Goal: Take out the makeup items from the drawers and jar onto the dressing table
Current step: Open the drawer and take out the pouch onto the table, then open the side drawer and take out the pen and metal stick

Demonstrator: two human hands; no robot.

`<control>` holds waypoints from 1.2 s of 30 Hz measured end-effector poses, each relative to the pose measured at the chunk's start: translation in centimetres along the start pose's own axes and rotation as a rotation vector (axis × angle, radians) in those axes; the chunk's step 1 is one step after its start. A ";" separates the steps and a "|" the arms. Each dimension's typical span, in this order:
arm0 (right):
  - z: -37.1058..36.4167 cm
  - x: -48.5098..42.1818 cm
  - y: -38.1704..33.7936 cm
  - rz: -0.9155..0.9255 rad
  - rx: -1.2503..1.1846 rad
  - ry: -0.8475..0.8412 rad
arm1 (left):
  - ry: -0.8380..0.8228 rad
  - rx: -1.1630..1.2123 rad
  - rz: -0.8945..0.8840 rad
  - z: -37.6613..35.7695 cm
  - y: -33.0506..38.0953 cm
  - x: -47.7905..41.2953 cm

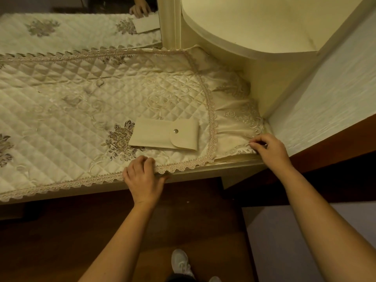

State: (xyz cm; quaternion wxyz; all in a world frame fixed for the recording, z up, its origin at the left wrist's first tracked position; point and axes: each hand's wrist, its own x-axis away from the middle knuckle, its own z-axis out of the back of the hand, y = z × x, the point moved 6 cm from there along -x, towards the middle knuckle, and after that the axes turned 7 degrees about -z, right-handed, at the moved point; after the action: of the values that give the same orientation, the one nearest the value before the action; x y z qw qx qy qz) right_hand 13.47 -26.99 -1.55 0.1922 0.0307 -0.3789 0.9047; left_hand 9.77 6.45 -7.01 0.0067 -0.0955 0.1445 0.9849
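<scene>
Stands with one pale shoe [181, 261] on dark floor [81, 241], forearms reaching up to the counter [203, 174]. Curls left hand [142, 177] over the cloth [81, 98] at its lace front hem, fingers on top and thumb tucked under, right at the counter's front edge. Pinches with right hand [268, 149] the cloth's frilled end at the near right corner, just beside the wall [325, 98]. Faces the pouch [162, 137], lying flat on the cloth, flap snapped down, just behind the left hand and near the front edge, touching neither hand. Looks over a wide stretch of quilting left of and behind the pouch, running back to the mirror [61, 27]. Meets a curved shelf [244, 37] overhanging the far right corner, hemming in that side.
</scene>
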 end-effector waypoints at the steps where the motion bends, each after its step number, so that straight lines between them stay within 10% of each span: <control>1: -0.1 -0.1 0.2 -0.005 0.014 -0.010 | 0.007 -0.002 0.009 0.0 0.0 -0.1; 18: -1.2 5.9 1.7 0.003 0.155 -0.115 | -0.269 0.065 0.007 4.4 1.3 2.6; 24: -1.2 12.1 1.8 0.004 0.011 -0.156 | -0.257 0.430 0.451 8.9 -0.5 12.0; 36: -9.0 14.2 6.6 -0.441 -0.047 -0.748 | 0.121 0.930 1.517 10.5 -3.9 34.2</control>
State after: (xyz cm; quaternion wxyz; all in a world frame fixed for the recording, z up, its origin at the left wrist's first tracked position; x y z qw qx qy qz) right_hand -1.28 -20.35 -9.58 0.2306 0.4324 -0.4273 0.7598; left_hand -25.57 12.67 -4.73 -0.6165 -0.0139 0.5540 0.5594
